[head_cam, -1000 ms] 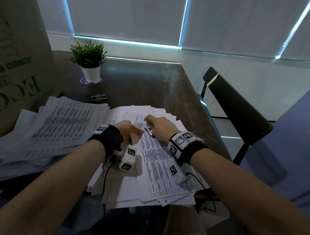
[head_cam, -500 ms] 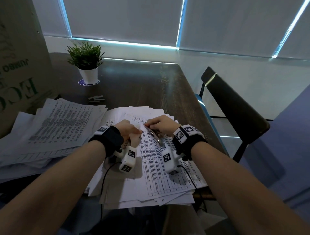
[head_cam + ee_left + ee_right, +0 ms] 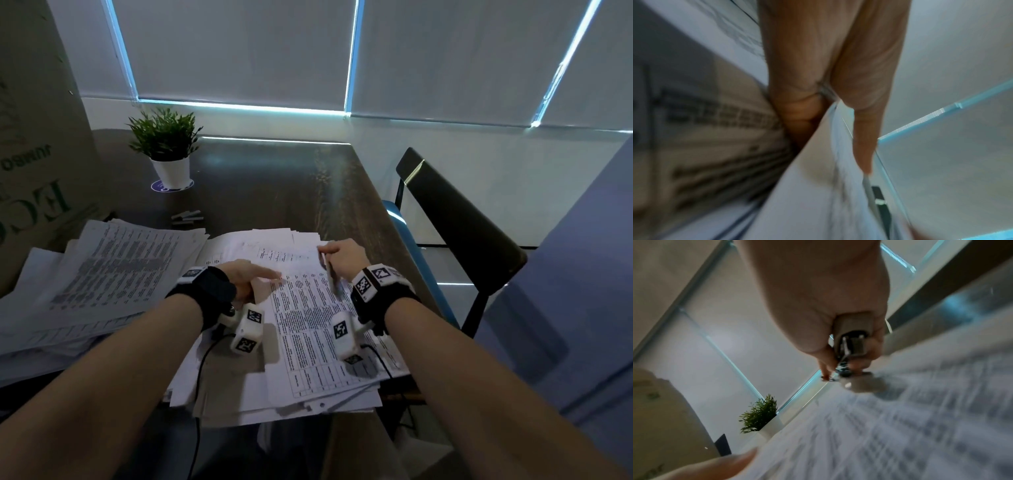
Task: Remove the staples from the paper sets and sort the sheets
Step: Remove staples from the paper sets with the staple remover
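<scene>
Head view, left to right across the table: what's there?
Cardboard box → left paper pile → potted plant → left hand pinching a sheet of the centre paper stack → right hand gripping the staple remover → black chair.

Head cam looks down; wrist cams close-up.
</scene>
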Tool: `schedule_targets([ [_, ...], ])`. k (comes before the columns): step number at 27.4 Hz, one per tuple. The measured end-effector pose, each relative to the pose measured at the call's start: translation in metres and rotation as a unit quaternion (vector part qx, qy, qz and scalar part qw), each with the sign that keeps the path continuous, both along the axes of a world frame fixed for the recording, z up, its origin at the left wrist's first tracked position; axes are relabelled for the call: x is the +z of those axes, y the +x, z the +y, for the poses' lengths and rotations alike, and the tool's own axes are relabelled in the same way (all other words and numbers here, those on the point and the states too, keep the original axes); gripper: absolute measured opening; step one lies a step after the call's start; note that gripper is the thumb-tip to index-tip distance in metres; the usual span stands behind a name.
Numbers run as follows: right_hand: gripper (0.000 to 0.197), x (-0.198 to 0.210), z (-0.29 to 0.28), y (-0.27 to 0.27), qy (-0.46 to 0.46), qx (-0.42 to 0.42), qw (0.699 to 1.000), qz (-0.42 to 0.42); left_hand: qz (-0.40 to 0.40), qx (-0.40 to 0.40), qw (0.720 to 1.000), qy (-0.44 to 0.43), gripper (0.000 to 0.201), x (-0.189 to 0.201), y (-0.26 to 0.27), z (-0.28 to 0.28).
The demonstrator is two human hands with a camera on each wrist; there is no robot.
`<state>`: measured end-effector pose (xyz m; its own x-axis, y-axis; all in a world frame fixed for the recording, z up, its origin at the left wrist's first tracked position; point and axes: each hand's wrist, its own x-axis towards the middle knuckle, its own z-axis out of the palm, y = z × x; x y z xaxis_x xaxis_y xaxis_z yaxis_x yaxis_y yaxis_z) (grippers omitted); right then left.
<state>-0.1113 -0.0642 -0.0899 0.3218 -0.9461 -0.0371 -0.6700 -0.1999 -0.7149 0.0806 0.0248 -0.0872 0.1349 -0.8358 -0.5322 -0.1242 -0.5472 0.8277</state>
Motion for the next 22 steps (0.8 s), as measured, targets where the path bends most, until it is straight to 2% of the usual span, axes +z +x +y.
schedule_targets([
  [2, 0.025, 0.010, -0.005, -0.022, -0.036, -0.021, 0.985, 0.168, 0.005, -0.027, 0.999, 0.017, 0.020, 0.008, 0.000, 0.008],
  [4, 0.025, 0.020, -0.003, -0.044, -0.056, -0.041, 0.955, 0.287, 0.022, -0.037, 0.999, 0.021, 0.037, 0.009, 0.004, 0.010],
  [5, 0.025, 0.022, -0.003, -0.054, -0.061, -0.040, 0.941, 0.330, 0.000, -0.042, 0.999, 0.022, 0.050, 0.009, 0.004, 0.008],
  [7, 0.026, 0.026, -0.002, -0.065, -0.075, -0.027, 0.916, 0.394, -0.048, -0.028, 0.998, 0.008, 0.071, 0.000, 0.008, 0.000],
  [8, 0.025, 0.029, -0.001, -0.068, -0.075, -0.025, 0.906, 0.416, -0.072, -0.007, 0.997, -0.014, 0.079, -0.016, 0.019, -0.014],
  [10, 0.027, 0.037, 0.001, -0.072, -0.074, -0.040, 0.896, 0.436, -0.126, 0.002, 0.991, -0.039, 0.107, -0.023, 0.024, -0.022],
  [11, 0.024, 0.042, 0.002, -0.074, -0.083, -0.051, 0.896, 0.434, -0.140, 0.010, 0.989, -0.056, 0.112, -0.021, 0.023, -0.023],
  [13, 0.017, 0.048, 0.002, -0.079, -0.121, -0.078, 0.902, 0.407, -0.151, 0.045, 0.984, -0.089, 0.101, -0.026, 0.032, -0.028],
  [15, 0.015, 0.052, 0.001, -0.083, -0.133, -0.107, 0.926, 0.337, -0.096, 0.074, 0.989, -0.089, 0.108, -0.021, 0.031, -0.020],
  [16, 0.017, 0.051, 0.000, -0.083, -0.120, -0.122, 0.945, 0.280, -0.057, 0.082, 0.992, -0.076, 0.104, -0.019, 0.029, -0.015],
  [18, 0.024, 0.043, -0.004, -0.085, -0.057, -0.153, 0.979, 0.125, -0.005, 0.051, 0.998, -0.039, 0.068, -0.010, 0.018, -0.001],
  [19, 0.027, 0.038, -0.007, -0.085, -0.022, -0.170, 0.984, 0.048, 0.001, 0.035, 0.999, -0.035, 0.048, -0.005, 0.009, 0.007],
  [20, 0.033, 0.033, -0.008, -0.084, 0.007, -0.181, 0.983, -0.011, -0.001, 0.032, 0.999, -0.031, 0.037, -0.005, 0.005, 0.009],
  [22, 0.044, 0.021, -0.011, -0.080, 0.056, -0.164, 0.982, -0.081, 0.001, 0.034, 0.997, -0.066, 0.027, -0.008, 0.000, 0.009],
])
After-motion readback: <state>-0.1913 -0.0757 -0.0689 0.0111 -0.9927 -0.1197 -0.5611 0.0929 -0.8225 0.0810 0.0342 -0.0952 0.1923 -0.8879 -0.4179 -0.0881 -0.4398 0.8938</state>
